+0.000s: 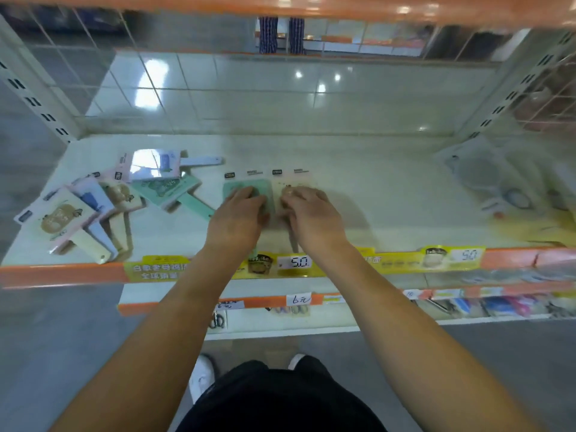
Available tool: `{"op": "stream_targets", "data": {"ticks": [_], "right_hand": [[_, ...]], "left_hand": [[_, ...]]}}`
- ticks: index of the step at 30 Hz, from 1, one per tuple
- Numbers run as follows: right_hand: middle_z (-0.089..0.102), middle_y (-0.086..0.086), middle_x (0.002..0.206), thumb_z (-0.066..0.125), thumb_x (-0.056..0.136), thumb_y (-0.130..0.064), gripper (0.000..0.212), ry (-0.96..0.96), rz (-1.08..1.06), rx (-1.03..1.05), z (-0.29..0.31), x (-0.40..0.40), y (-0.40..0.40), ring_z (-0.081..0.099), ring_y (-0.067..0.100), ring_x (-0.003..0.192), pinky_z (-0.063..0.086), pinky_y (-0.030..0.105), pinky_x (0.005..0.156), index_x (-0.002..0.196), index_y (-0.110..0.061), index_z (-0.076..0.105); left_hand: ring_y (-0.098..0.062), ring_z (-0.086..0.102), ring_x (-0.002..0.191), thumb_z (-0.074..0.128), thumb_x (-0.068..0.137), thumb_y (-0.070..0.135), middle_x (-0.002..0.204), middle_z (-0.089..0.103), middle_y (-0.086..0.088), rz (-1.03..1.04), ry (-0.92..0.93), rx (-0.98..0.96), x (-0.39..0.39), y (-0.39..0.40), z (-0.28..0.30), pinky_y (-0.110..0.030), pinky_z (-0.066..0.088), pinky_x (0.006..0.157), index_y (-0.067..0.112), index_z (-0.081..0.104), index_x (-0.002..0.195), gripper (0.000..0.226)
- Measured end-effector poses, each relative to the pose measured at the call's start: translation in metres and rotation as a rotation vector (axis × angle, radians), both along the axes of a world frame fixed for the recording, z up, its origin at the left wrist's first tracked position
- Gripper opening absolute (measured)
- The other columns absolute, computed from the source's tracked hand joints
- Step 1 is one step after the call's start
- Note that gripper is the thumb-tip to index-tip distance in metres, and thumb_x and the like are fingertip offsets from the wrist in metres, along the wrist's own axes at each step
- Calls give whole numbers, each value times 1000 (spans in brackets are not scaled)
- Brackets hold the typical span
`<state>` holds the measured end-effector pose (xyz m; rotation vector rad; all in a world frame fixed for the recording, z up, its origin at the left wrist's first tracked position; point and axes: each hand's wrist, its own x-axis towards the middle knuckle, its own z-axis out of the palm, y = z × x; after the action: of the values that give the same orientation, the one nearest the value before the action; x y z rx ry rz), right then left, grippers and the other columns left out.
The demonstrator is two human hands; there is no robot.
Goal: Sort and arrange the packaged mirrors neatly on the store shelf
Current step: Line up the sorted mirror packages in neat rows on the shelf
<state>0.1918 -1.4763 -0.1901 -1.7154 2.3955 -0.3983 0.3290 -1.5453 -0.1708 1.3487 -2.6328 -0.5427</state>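
Two packaged mirrors lie side by side in the middle of the white shelf (374, 213): a green mirror (241, 183) and a cream mirror (296, 182). My left hand (240, 213) rests on the green one, fingers bent over it. My right hand (311, 213) lies on the cream one, fingertips near its print. A loose pile of several more packaged mirrors (103, 204), pink, blue, cream and green, is scattered at the shelf's left, overlapping and at angles. The lower parts of both middle mirrors are hidden under my hands.
Clear plastic packets (505, 188) sit at the shelf's right end. An orange front rail with yellow price tags (299, 263) runs along the shelf edge. A lower shelf (467, 307) holds small goods. Perforated uprights (34, 101) flank the bay.
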Motion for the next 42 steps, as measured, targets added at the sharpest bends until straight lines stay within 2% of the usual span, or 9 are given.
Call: {"op": "stream_targets", "data": {"ticks": [4,11,15,20,24,27,34,39,42], "right_hand": [[47,-2,139,52,95,-22,34,-2,-20,5,-2,-4,-6,36,22,131,39,30,97,129,-26,56],[49,2,135,56,92,-22,31,31,-40,-66,-9,-9,-14,36,25,131,36,33,101,123,-22,59],[44,0,140,50,96,-22,30,-77,-62,-36,-3,-11,-13,32,23,134,39,32,97,123,-24,60],[46,2,137,54,94,-16,35,-10,-31,-3,5,-11,-8,34,25,131,41,35,95,128,-23,59],[48,0,133,60,91,-16,34,0,-73,-19,0,-6,4,36,25,128,44,34,88,123,-26,61],[49,1,131,67,86,-15,37,34,-72,-36,-3,-4,7,39,26,126,47,34,85,121,-25,60],[51,1,128,65,88,-19,30,37,-70,-64,-4,-19,16,42,26,123,48,35,86,117,-25,64],[51,0,129,63,90,-20,33,5,-94,-54,1,-41,28,41,26,124,48,36,88,122,-26,63],[50,-1,131,59,91,-19,34,14,-82,-16,3,-42,28,40,24,125,46,34,87,123,-27,61]], "left_hand": [[-28,42,129,55,94,21,138,48,-12,2,55,-5,-8,0,-3,-36,34,99,10,61,125,33],[-28,31,140,52,96,27,150,38,-8,-27,45,-4,-18,-10,-10,-36,28,110,16,56,132,38],[-30,24,143,46,99,30,153,34,-9,-33,30,-26,-14,-9,-17,-39,26,112,16,51,137,40],[-35,31,139,46,99,28,148,39,-13,-47,9,-64,-14,-1,-21,-44,38,105,13,56,132,38],[-33,27,141,44,100,25,152,34,-9,-56,-43,-67,-15,4,-20,-41,34,106,17,51,136,37],[-31,32,138,43,100,20,146,40,-9,-84,-91,-74,-19,2,-11,-41,36,103,17,53,132,34],[-29,40,127,46,97,15,137,45,-11,-104,-128,-109,-34,11,-8,-41,41,93,14,55,125,30],[-29,47,108,49,93,16,112,51,-10,-167,-102,-137,-56,16,-14,-32,34,71,11,59,106,17],[-32,47,114,53,91,25,122,49,-8,-166,-109,-113,-54,15,-15,-36,44,83,14,61,111,24]]}}
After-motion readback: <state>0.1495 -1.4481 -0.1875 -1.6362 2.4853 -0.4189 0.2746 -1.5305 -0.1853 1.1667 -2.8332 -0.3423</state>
